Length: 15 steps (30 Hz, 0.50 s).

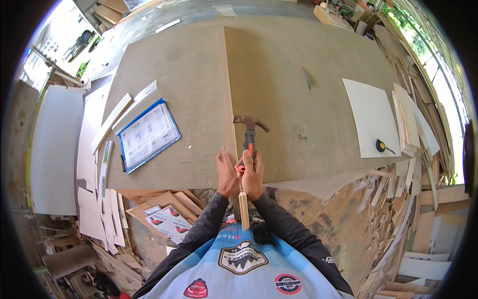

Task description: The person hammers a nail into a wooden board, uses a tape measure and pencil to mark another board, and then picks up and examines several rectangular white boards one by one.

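My right hand (253, 174) is closed round the black and red handle of a claw hammer (251, 122), whose rusty head points away from me over the board. Right beside it, my left hand (227, 172) has its fingers bent together at the raised edge of the left board (194, 89); what it grips, if anything, is hidden. A pale wooden strip (244, 212) sticks out toward me below both hands. Where its far end lies is covered by my hands. The lower board (289, 124) spreads out to the right of the raised edge.
On the left board lies a blue clipboard with papers (152, 137), next to pale strips (112, 122). To the right are a white sheet (366, 107), a black and yellow tape measure (380, 145) and stacked panels (406, 119). Wood scraps (388, 199) litter the floor.
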### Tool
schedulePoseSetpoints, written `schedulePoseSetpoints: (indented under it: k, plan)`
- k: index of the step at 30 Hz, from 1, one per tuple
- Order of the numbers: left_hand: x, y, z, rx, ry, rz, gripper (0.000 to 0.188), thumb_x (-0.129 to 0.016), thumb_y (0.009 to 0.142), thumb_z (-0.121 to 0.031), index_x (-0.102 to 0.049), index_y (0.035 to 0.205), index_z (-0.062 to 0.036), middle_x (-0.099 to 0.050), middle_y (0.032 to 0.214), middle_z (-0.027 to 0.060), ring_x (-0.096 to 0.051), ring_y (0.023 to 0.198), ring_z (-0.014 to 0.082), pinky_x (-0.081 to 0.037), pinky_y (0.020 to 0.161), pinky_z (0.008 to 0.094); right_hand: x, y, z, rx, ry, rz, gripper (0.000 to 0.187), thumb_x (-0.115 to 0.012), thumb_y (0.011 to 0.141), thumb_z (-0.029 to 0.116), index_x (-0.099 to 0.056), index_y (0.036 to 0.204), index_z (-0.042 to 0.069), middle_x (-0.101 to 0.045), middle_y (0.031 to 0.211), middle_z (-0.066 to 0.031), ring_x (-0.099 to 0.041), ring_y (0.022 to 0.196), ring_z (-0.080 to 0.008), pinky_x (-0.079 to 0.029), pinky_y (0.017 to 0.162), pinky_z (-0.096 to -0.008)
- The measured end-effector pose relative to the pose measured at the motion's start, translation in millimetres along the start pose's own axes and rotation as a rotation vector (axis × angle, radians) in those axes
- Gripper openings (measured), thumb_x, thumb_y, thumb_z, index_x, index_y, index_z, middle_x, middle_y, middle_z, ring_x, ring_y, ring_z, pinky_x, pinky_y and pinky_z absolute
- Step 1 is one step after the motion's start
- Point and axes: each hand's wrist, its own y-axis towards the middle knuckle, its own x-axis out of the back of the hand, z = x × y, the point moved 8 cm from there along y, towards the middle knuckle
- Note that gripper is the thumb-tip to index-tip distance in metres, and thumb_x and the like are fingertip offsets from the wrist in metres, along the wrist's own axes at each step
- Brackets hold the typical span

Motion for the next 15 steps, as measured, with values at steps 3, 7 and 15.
schedulePoseSetpoints:
  k: [3, 7, 15]
  plan:
    - [3, -26, 2, 0.066, -0.076, 0.015, 0.081, -0.072, 0.093, -0.022, -0.025, 0.155, -0.0001, -0.054, 0.138, 0.0288, -0.057, 0.125, 0.0424, -0.044, 0.106, 0.0445, 13, -12, -13, -0.039, 0.054, -0.131, 0.029, -0.05, 0.108, 0.035, -0.05, 0.099, 0.008, -0.053, 0.069, 0.0002, -0.047, 0.054, -0.0053, -0.037, 0.048, -0.0216]
    - [-4, -14, 12, 0.069, -0.359, 0.005, 0.057, -0.061, 0.102, -0.031, -0.042, 0.142, 0.0044, -0.067, 0.113, 0.0202, -0.066, 0.099, 0.0261, -0.052, 0.087, 0.0359, 46, -13, -35, -0.155, 0.107, -0.247, 0.027, -0.051, 0.107, 0.035, -0.051, 0.099, 0.009, -0.054, 0.07, 0.0, -0.048, 0.054, -0.0059, -0.038, 0.048, -0.0223]
    - [-6, -15, 27, 0.102, -0.415, -0.005, 0.053, -0.036, 0.111, -0.042, -0.057, 0.125, 0.004, -0.062, 0.112, 0.0102, -0.052, 0.104, 0.0169, -0.042, 0.095, 0.031, 117, -72, -114, -0.38, 0.019, -0.476, 0.025, -0.055, 0.102, 0.034, -0.054, 0.095, 0.01, -0.051, 0.072, 0.0014, -0.051, 0.057, -0.0087, -0.041, 0.05, -0.0255]
